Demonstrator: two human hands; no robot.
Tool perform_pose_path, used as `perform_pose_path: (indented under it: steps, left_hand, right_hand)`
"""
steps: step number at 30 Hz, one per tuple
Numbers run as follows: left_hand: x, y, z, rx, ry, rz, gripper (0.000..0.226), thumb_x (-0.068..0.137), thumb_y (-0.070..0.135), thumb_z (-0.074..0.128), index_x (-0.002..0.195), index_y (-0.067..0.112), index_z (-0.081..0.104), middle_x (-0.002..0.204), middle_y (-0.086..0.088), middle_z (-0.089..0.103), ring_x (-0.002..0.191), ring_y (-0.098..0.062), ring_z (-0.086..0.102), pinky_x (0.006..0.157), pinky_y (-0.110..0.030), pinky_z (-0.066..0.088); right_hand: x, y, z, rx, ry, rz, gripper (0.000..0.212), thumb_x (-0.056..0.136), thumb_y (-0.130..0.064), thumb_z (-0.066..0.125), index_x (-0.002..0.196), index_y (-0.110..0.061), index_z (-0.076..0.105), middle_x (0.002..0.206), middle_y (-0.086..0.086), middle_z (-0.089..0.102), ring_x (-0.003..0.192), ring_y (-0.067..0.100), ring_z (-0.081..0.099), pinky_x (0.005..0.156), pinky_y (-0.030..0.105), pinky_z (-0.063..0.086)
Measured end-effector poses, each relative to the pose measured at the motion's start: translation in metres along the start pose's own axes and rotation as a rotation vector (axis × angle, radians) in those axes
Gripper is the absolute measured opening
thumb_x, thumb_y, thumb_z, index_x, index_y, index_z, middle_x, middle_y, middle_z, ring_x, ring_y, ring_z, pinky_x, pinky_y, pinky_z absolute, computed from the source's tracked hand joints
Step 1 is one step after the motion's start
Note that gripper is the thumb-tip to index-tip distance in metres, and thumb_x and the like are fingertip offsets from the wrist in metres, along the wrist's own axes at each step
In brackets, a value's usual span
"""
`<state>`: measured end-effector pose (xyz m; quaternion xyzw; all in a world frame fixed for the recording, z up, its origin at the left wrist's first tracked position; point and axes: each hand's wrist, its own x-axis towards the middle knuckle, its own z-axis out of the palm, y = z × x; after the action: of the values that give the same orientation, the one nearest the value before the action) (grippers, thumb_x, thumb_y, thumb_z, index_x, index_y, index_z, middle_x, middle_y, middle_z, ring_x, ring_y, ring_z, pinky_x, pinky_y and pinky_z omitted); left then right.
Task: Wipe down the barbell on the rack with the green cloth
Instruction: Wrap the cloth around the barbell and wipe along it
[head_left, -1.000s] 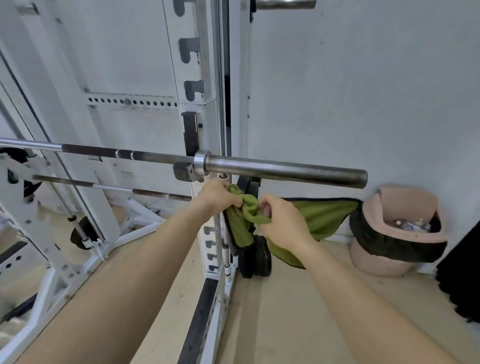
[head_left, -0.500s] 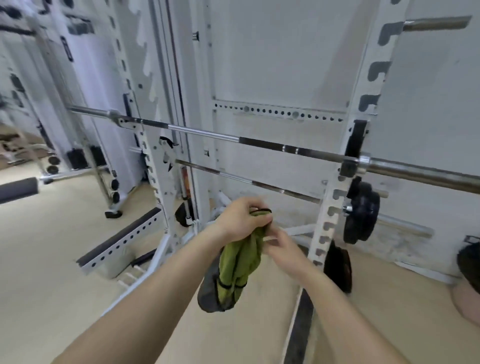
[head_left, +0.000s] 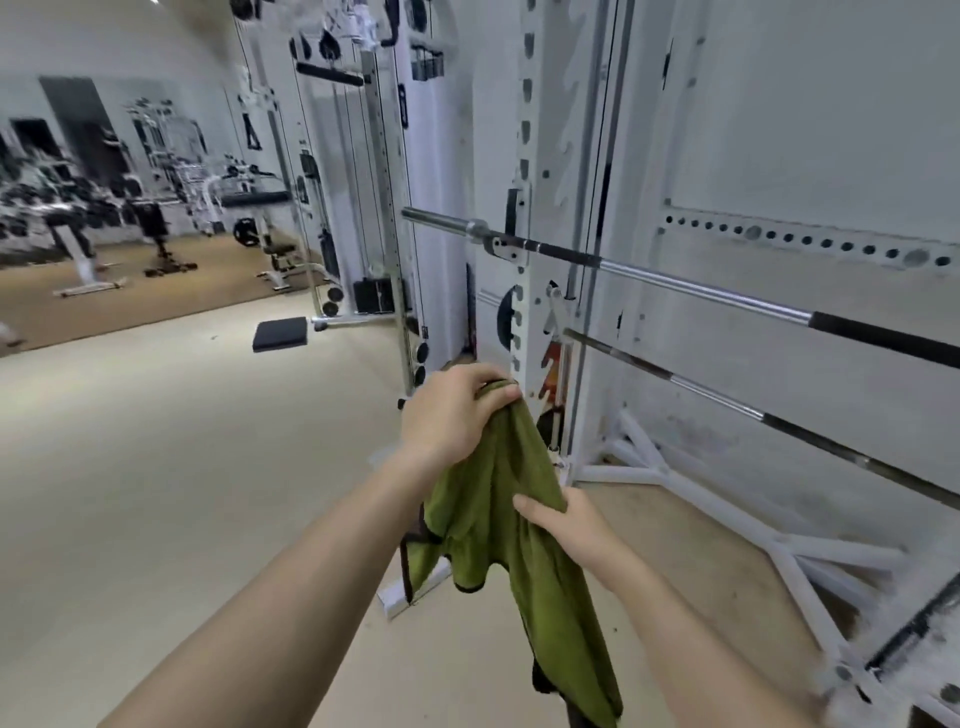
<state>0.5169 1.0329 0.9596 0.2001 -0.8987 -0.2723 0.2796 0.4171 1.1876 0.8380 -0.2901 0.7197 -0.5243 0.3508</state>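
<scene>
The barbell (head_left: 691, 283) rests on the hooks of the white rack (head_left: 524, 291), running from its left sleeve end at upper centre down to the right edge. The green cloth (head_left: 498, 525) hangs loose in front of me, below the bar and not touching it. My left hand (head_left: 457, 405) is shut on the cloth's bunched top end. My right hand (head_left: 566, 525) grips the cloth lower down, at its right side. Both hands are well below the barbell.
A second, thinner bar (head_left: 753, 410) runs lower on the rack. The rack's white floor braces (head_left: 727, 509) spread out at lower right. A cable machine (head_left: 384, 208) stands left of the rack, with benches and weights (head_left: 104, 218) far off on the left.
The view has swung left, from the bar's right end to its left end. The cloth now hangs longer, and my right hand has slid down it while my left still holds the top.
</scene>
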Motion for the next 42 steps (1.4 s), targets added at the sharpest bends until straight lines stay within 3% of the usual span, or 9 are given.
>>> perform_pose_path:
  steps: [7,12,15,18,22,29,33,39,42]
  left_hand:
    - [0.142,-0.117,-0.04,0.044,0.007,-0.063,0.03,0.095,0.049,0.058,0.086,0.023,0.071,0.077,0.009,0.064,0.073,-0.005,0.057,0.055,-0.023,0.037]
    - [0.254,-0.202,-0.076,0.012,-0.07,-0.108,0.032,0.096,0.052,0.053,0.082,0.028,0.069,0.08,0.007,0.068,0.081,-0.014,0.064,0.073,-0.035,0.053]
    - [0.311,-0.252,-0.103,0.0,-0.069,-0.125,0.027,0.097,0.049,0.053,0.084,0.03,0.068,0.086,0.009,0.067,0.086,-0.011,0.062,0.073,-0.033,0.049]
    - [0.363,-0.302,-0.127,0.004,-0.096,-0.112,0.022,0.092,0.046,0.063,0.082,0.026,0.065,0.085,0.014,0.064,0.083,-0.003,0.058,0.067,-0.024,0.042]
    - [0.428,-0.376,-0.15,0.104,-0.177,-0.09,0.016,0.086,0.043,0.071,0.084,0.028,0.067,0.086,0.018,0.062,0.086,-0.003,0.056,0.07,-0.027,0.04]
    - [0.529,-0.517,-0.192,0.239,-0.134,0.032,0.002,0.092,0.03,0.068,0.091,0.031,0.066,0.089,0.009,0.066,0.089,-0.017,0.061,0.08,-0.035,0.05]
    - [0.583,-0.573,-0.19,0.242,-0.101,0.011,0.025,0.096,0.041,0.059,0.089,0.019,0.067,0.081,0.001,0.065,0.079,-0.02,0.06,0.069,-0.035,0.049]
    - [0.654,-0.63,-0.159,-0.162,-0.177,-0.162,0.059,0.085,0.068,0.057,0.073,0.01,0.066,0.071,-0.007,0.067,0.072,-0.023,0.066,0.065,-0.036,0.049]
    - [0.697,-0.649,-0.152,-0.111,-0.306,-0.09,0.054,0.077,0.075,0.059,0.068,0.022,0.065,0.066,0.007,0.065,0.068,-0.016,0.066,0.063,-0.03,0.049]
  right_hand:
    - [0.174,-0.042,0.021,-0.086,-0.177,0.115,0.051,0.078,-0.058,0.078,0.113,-0.021,0.071,0.106,-0.002,0.078,0.096,0.016,0.075,0.092,0.033,0.057]
    - [0.311,-0.109,0.027,-0.278,-0.243,0.1,0.044,0.074,-0.042,0.074,0.116,-0.029,0.067,0.114,0.0,0.074,0.101,0.02,0.072,0.1,0.041,0.053]
    - [0.38,-0.15,0.029,-0.401,-0.132,0.012,0.02,0.084,-0.023,0.066,0.102,-0.031,0.066,0.102,-0.002,0.072,0.089,0.016,0.069,0.083,0.035,0.057]
    - [0.45,-0.179,0.032,-0.625,-0.007,-0.086,0.007,0.081,-0.031,0.069,0.086,-0.026,0.069,0.084,-0.002,0.072,0.076,0.015,0.071,0.075,0.045,0.061]
    - [0.53,-0.213,0.047,-0.832,0.147,-0.111,0.023,0.097,-0.035,0.056,0.08,-0.024,0.068,0.074,-0.002,0.067,0.07,0.02,0.066,0.061,0.035,0.053]
    - [0.65,-0.283,0.085,-0.495,0.53,-0.164,0.031,0.1,-0.013,0.043,0.076,-0.012,0.062,0.072,0.004,0.06,0.071,0.025,0.056,0.055,0.031,0.036]
    - [0.707,-0.339,0.109,-0.323,0.763,-0.219,0.024,0.098,-0.01,0.046,0.089,-0.017,0.067,0.079,0.002,0.063,0.068,0.015,0.054,0.054,0.029,0.036]
    - [0.774,-0.385,0.114,-0.23,0.979,-0.211,0.022,0.09,-0.009,0.047,0.09,-0.006,0.068,0.078,0.008,0.06,0.071,0.022,0.051,0.062,0.033,0.037]
    - [0.802,-0.391,0.099,-0.322,1.04,-0.084,0.015,0.086,-0.018,0.056,0.082,-0.011,0.069,0.077,0.006,0.065,0.076,0.027,0.06,0.061,0.033,0.043]
